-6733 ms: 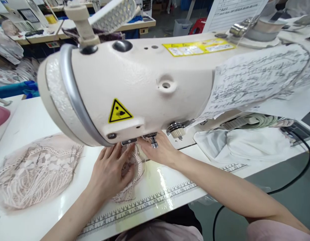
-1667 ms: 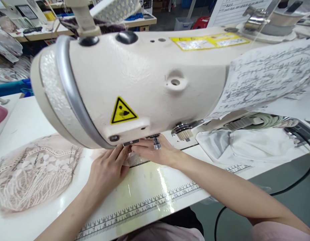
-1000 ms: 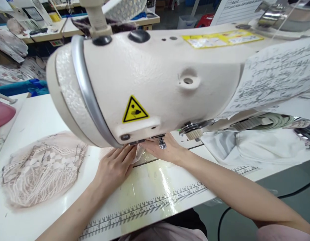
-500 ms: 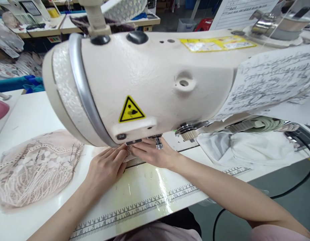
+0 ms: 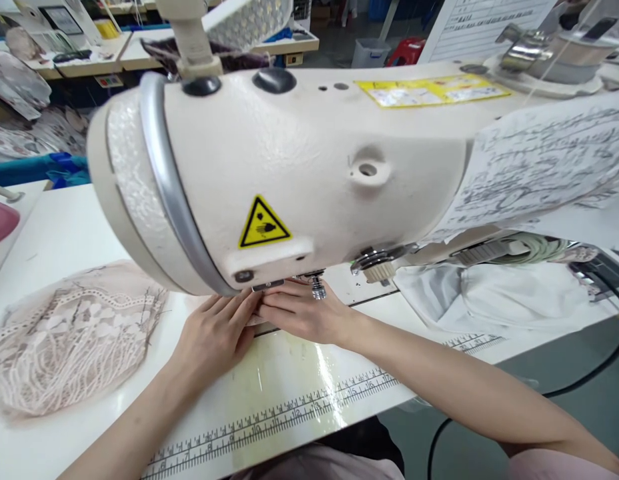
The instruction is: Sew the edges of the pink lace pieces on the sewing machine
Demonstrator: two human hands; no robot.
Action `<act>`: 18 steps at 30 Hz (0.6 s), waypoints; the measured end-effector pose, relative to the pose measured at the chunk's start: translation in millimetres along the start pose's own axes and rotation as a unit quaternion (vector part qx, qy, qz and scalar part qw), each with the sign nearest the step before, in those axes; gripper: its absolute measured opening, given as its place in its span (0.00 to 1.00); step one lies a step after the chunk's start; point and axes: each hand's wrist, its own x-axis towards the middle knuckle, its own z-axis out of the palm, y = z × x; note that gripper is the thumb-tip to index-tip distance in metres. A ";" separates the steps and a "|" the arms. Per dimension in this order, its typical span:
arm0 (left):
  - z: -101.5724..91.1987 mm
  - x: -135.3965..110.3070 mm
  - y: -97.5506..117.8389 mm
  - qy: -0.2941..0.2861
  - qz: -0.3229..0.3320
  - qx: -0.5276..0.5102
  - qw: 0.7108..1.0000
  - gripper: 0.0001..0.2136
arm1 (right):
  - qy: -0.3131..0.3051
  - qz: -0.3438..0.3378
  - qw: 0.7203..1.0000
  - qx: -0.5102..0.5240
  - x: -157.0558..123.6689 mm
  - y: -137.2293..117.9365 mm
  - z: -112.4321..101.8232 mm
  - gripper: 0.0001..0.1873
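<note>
A cream sewing machine head [image 5: 289, 167] fills the upper view and hides its needle area. My left hand [image 5: 214, 333] lies flat on the white table [image 5: 64, 227], fingers stretched toward the machine's foot. My right hand [image 5: 302, 313] reaches in from the right, fingers together and pointing left, its fingertips meeting those of the left hand. Both press on a small piece of pale lace that is almost wholly hidden under the hands and the machine. A metal knob [image 5: 317, 287] hangs just above my right hand.
A heap of pink lace pieces [image 5: 64, 333] lies at the left of the table. A printed ruler [image 5: 289, 413] runs along the front edge. White cloth [image 5: 489, 293] is bunched under the machine arm at right. Patterned lace [image 5: 539, 160] drapes over the arm. A black cable [image 5: 589, 373] hangs at right.
The lace piece that lay open under my hands has passed under the machine and is now almost hidden. My right hand has slid slightly left and toward me; the left hand stays flat.
</note>
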 end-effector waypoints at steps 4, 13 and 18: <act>0.8 -1.0 -0.2 -0.003 -0.007 0.002 1.000 0.16 | 0.036 -0.027 0.998 -0.044 1.8 0.3 -2.9 0.08; 2.3 -0.6 0.2 -0.008 -0.016 0.009 1.000 0.18 | 0.018 0.000 0.994 -0.105 2.0 -0.9 -10.6 0.08; 2.4 0.6 1.4 -0.011 -0.027 0.012 1.000 0.18 | 0.050 0.035 0.988 -0.145 2.7 -5.3 -10.7 0.10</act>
